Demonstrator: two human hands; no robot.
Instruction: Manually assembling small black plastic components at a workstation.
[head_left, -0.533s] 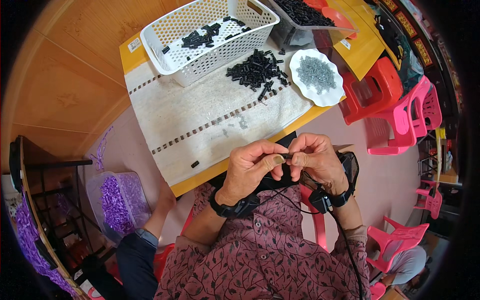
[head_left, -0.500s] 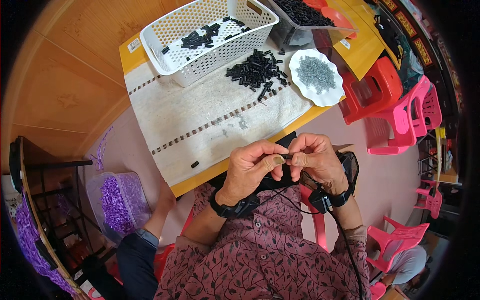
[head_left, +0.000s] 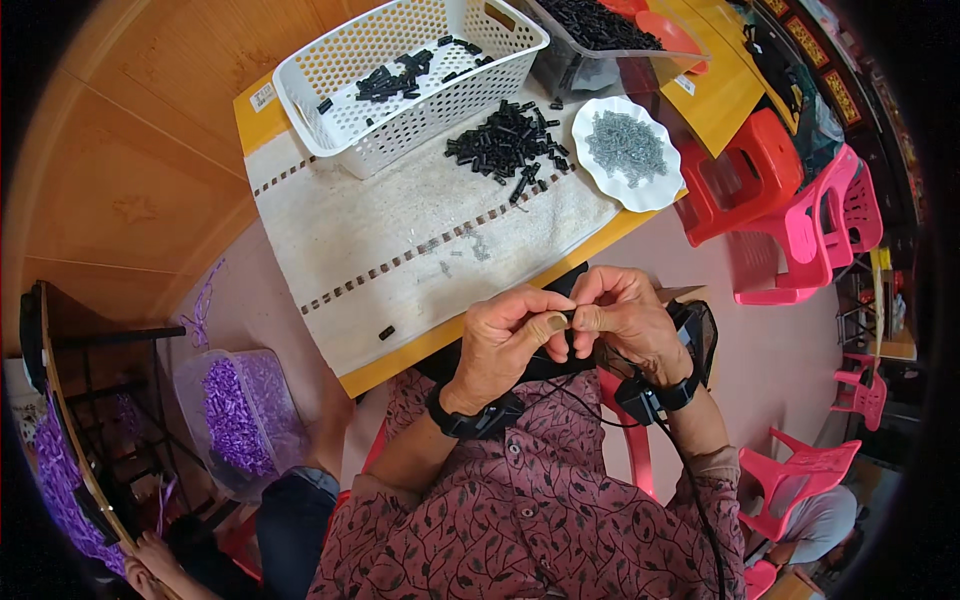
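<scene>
Over the table's near edge, my left hand (head_left: 512, 335) and my right hand (head_left: 622, 318) meet fingertip to fingertip. Between them they pinch a small black cylindrical part (head_left: 569, 315), mostly hidden by thumbs and fingers. Similar black parts lie in a loose pile (head_left: 508, 140) on the white cloth (head_left: 370, 230). One single black piece (head_left: 386, 333) rests near the cloth's front edge. To the right of the pile, a white scalloped plate (head_left: 645, 198) holds many tiny clear-grey pieces (head_left: 627, 147).
A white perforated basket (head_left: 420, 122) with more black parts stands at the back. Beside it is a clear bin (head_left: 595, 72) full of them. Purple pieces fill a tub (head_left: 285, 400) on the left floor. Red stools (head_left: 740, 180) and pink chairs (head_left: 800, 480) stand right; another person's hand (head_left: 150, 560) shows lower left.
My hands keep their pinch on the black part, shifting only slightly. The view has moved a little. At lower left, another person's leg has shifted and a hand has come into view.
</scene>
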